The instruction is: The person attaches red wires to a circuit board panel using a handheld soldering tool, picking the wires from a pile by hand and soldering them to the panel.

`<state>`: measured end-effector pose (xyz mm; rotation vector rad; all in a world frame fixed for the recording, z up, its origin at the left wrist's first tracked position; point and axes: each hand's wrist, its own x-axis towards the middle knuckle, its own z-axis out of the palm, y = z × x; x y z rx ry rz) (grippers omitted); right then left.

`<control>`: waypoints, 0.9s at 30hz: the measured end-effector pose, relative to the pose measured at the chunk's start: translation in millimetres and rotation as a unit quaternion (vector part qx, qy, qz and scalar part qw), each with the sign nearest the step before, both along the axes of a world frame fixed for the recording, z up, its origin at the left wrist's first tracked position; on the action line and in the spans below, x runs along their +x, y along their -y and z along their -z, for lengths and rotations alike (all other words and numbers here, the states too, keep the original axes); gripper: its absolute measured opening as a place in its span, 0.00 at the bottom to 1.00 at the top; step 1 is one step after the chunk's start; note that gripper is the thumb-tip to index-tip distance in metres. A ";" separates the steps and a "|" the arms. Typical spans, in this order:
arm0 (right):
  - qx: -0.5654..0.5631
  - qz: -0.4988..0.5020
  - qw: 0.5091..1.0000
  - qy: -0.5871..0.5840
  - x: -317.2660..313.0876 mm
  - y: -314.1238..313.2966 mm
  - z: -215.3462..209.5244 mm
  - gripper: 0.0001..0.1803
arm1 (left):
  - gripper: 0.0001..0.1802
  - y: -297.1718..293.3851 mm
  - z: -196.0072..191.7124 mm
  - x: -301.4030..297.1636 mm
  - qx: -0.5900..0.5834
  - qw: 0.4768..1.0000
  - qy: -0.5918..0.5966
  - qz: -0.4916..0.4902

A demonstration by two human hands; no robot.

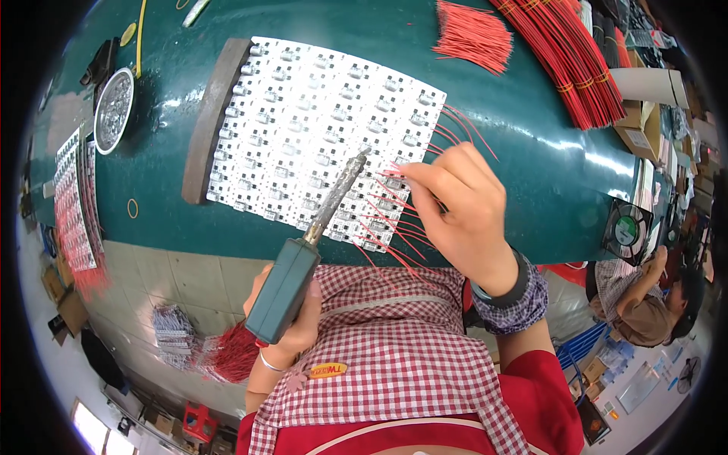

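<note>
A white circuit board panel (303,129) with rows of small parts lies on the green table, its left edge against a dark bar (216,125). Around the green body of a soldering iron (284,284) my left hand (303,322) is closed, and the iron's tip sits over the panel near its right-hand columns. My right hand (459,205) pinches a thin red wire (394,168), whose end is at the board close to the tip. Several other red wires (398,227) stick out from the panel's right and lower edge, partly behind my right hand.
A heap of short red wires (474,36) and bundles of long red wires (565,64) lie at the far right. At left are a metal bowl (114,111) and stacked wired panels (76,201). A small fan (628,231) stands at right; beyond it a person (648,299) is seated.
</note>
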<state>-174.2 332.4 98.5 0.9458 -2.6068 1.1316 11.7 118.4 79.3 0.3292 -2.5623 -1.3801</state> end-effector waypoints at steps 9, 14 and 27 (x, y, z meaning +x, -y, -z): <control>-0.009 0.021 1.000 0.002 2.6 7.7 22.7 0.12 | 0.15 0.1 -2.4 -4.3 -0.017 1.000 0.016 0.014; -0.005 0.020 1.000 -0.001 2.6 8.7 23.4 0.10 | 0.15 -0.7 -2.2 -10.4 0.005 1.000 0.013 0.025; 0.009 0.013 1.000 -0.004 3.7 8.4 25.3 0.10 | 0.14 -0.8 -10.0 -18.3 -0.003 0.999 0.026 0.030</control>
